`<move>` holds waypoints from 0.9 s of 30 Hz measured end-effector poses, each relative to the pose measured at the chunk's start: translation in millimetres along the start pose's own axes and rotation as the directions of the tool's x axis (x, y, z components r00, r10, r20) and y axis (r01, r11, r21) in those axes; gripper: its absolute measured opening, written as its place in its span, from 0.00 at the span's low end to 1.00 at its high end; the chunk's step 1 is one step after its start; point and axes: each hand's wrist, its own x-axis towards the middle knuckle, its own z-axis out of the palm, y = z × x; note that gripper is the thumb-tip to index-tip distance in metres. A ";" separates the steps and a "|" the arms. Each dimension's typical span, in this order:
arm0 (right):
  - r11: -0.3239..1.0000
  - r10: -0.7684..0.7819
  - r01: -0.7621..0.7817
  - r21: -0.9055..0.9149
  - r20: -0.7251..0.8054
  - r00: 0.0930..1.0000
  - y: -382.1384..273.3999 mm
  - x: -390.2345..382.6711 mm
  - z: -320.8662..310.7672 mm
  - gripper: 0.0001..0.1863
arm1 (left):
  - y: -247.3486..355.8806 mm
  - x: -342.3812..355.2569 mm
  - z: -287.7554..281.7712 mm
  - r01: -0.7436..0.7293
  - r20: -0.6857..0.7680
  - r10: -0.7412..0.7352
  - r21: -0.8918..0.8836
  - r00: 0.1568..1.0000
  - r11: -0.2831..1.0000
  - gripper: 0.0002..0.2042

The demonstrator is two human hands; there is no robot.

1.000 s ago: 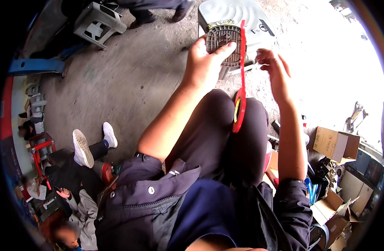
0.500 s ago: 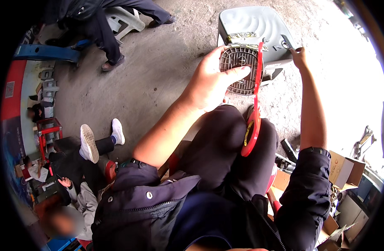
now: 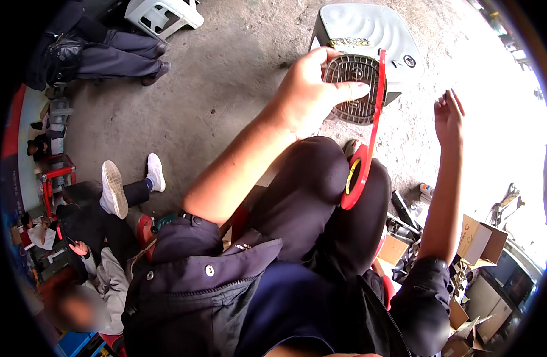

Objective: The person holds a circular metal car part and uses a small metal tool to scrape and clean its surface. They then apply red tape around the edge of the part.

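My left hand grips a round, dark grille-like cover with a ribbed grid, its thumb lying across the face. A red strip of tape runs along the cover's right edge. It hangs down to a red tape roll with a yellow inner ring, at my thighs. My right hand is raised in the air to the right of a grey plastic stool. Its fingers are mostly curled together, and whatever they may hold cannot be made out. Yellowish patterned pieces and a small dark ring lie on the stool.
A seated person is at the lower left, with legs in white shoes stretched out. Another person's dark-trousered legs are at the upper left, near a pale stool. Open cardboard boxes and clutter stand to my right.
My right hand has drawn away from the stool's right edge, rightward and toward me. The left hand still holds the cover. The person at the upper left has shifted leftward.
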 end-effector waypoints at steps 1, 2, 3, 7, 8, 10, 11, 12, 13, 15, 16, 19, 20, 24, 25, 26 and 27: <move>0.981 -0.090 0.091 -0.170 0.011 0.996 -15.5 -32.6 14.5 0.07 | 4.2 0.7 0.8 -0.009 -0.003 0.009 0.059 1.000 0.998 0.18; 0.925 -0.180 0.181 -0.335 0.033 0.983 -32.0 -65.9 27.5 0.07 | 7.7 2.6 2.7 -0.003 0.041 0.000 0.066 0.999 0.998 0.18; 0.623 -0.336 0.437 -0.649 0.282 0.899 -50.0 -102.0 47.7 0.08 | 12.3 3.5 2.8 0.000 0.103 -0.004 0.045 0.995 0.999 0.18; -0.171 -0.183 0.897 -0.408 0.908 0.378 -108.1 -172.0 115.0 0.16 | 17.7 18.5 9.2 -0.096 0.282 0.035 0.205 0.959 0.974 0.19; -0.197 -0.104 0.926 -0.322 0.946 0.307 -115.8 -180.9 132.1 0.16 | 20.5 17.4 9.3 -0.130 0.303 0.067 0.191 0.951 0.973 0.20; -0.175 0.055 0.973 -0.151 0.985 0.163 -129.8 -183.1 155.1 0.13 | 32.1 10.6 15.8 -0.122 0.280 0.041 0.281 0.959 0.952 0.19; -0.182 0.075 0.979 -0.097 0.991 0.112 -133.0 -183.0 162.9 0.12 | 34.6 9.3 19.5 -0.123 0.288 0.029 0.316 0.957 0.941 0.18; -0.195 0.099 0.979 -0.054 0.992 0.075 -137.0 -183.1 168.3 0.11 | 35.1 10.3 25.8 -0.122 0.307 0.011 0.345 0.952 0.931 0.18; -0.206 0.123 0.978 -0.010 0.992 0.036 -139.3 -182.0 172.6 0.11 | 35.1 10.5 32.3 -0.149 0.316 0.030 0.361 0.948 0.921 0.17; -0.224 0.153 0.973 -0.065 0.983 0.101 -143.7 -178.5 183.4 0.06 | 39.0 6.1 41.4 -0.165 0.317 0.036 0.391 0.948 0.906 0.17; -0.207 0.162 0.969 -0.137 0.972 0.172 -146.5 -178.7 190.2 0.08 | 41.1 4.1 44.1 -0.172 0.314 0.039 0.408 0.949 0.897 0.17; -0.177 0.183 0.963 -0.204 0.954 0.235 -150.9 -178.0 206.0 0.11 | 44.9 -2.2 47.0 -0.138 0.310 0.001 0.420 0.951 0.897 0.19; -0.168 0.179 0.970 -0.173 0.963 0.203 -150.8 -177.5 207.9 0.12 | 48.5 -4.7 47.6 -0.132 0.302 -0.008 0.441 0.953 0.887 0.19; -0.192 0.209 0.976 -0.104 0.967 0.144 -156.6 -180.1 210.2 0.14 | 53.0 -5.6 51.8 -0.211 0.365 0.001 0.534 0.931 0.819 0.19; -0.193 0.212 0.972 -0.134 0.961 0.175 -157.9 -182.8 211.2 0.14 | 51.9 -5.3 52.7 -0.235 0.382 0.021 0.524 0.924 0.819 0.19; -0.196 0.213 0.969 -0.147 0.959 0.189 -159.0 -184.7 211.5 0.14 | 50.3 -4.8 53.7 -0.258 0.397 0.040 0.513 0.917 0.819 0.19; -0.195 0.211 0.968 -0.156 0.957 0.197 -159.0 -185.5 212.2 0.14 | 49.8 -5.2 54.1 -0.280 0.409 0.060 0.506 0.911 0.816 0.20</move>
